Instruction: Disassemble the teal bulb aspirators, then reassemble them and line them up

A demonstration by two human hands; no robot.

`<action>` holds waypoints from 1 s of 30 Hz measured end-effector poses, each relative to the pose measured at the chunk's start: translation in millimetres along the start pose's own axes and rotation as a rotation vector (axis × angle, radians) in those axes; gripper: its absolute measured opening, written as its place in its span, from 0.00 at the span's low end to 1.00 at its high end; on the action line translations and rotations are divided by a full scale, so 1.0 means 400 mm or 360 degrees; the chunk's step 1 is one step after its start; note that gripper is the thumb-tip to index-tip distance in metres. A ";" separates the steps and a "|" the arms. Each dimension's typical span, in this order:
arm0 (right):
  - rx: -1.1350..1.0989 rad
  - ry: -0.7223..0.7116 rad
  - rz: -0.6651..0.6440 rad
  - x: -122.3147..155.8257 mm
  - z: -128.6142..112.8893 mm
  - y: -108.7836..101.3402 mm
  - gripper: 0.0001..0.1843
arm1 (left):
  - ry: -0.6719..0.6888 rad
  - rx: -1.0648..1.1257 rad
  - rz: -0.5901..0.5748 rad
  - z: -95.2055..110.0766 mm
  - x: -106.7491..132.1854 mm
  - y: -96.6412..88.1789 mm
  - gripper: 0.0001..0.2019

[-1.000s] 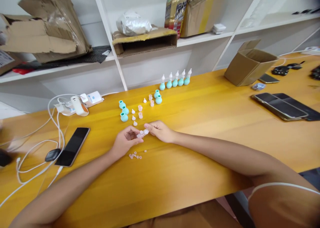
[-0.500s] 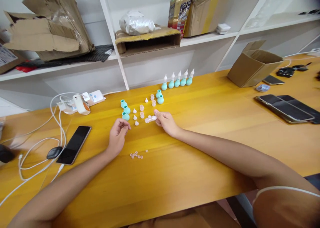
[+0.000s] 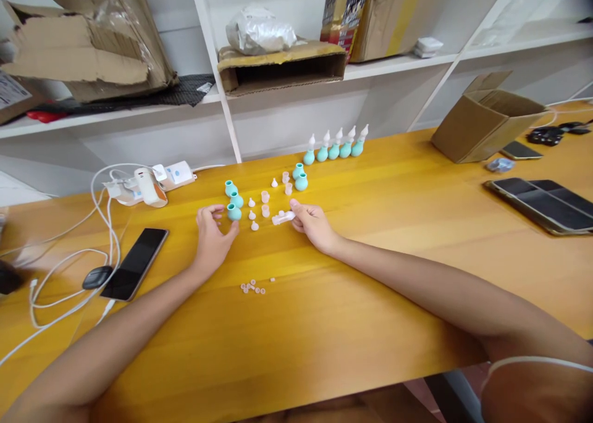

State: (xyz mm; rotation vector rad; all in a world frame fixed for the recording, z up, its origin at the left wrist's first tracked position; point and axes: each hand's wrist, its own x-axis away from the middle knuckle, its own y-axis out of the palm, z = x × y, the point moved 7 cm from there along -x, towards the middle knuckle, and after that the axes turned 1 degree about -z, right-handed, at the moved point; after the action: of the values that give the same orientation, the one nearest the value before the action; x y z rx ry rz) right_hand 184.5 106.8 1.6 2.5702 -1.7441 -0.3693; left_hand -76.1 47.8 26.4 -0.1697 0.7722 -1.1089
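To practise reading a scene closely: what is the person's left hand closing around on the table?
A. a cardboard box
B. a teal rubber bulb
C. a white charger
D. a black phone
B: the left hand has its fingers curled around the nearest teal rubber bulb on the wooden table, while the right hand holds a small clear plastic piece.

My left hand (image 3: pixel 210 238) sits by a teal bulb (image 3: pixel 233 212); my right hand (image 3: pixel 314 224) holds a clear, faintly pink piece (image 3: pixel 283 217). The table (image 3: pixel 370 275) is honey-yellow wood with darker grain streaks. Five teal bulbs with white tips (image 3: pixel 336 145) stand at the back. A black phone (image 3: pixel 134 263) lies beside white cables (image 3: pixel 99 225). The box (image 3: pixel 486 117) is plain brown cardboard.
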 end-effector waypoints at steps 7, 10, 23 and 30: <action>0.0025 0.0026 -0.0062 0.004 -0.003 0.009 0.44 | -0.0038 -0.0287 -0.0261 -0.040 -0.021 0.031 0.20; 0.0048 0.0028 -0.0056 0.005 -0.006 0.010 0.44 | -0.0020 -0.0260 -0.0293 -0.028 -0.020 0.032 0.15; 0.0206 -0.0021 -0.0212 0.035 -0.015 0.028 0.43 | 0.0434 0.0056 -0.0899 0.146 0.097 0.061 0.09; 0.0460 -0.0220 -0.0347 0.052 -0.040 0.042 0.42 | 0.0195 0.0101 -0.1117 0.140 0.121 0.094 0.10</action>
State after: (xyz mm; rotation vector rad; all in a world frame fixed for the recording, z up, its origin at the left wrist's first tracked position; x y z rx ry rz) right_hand 179.4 79.4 15.5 3.0207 -1.6717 -0.3267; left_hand -1.9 10.2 26.2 -0.3368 0.8061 -1.8189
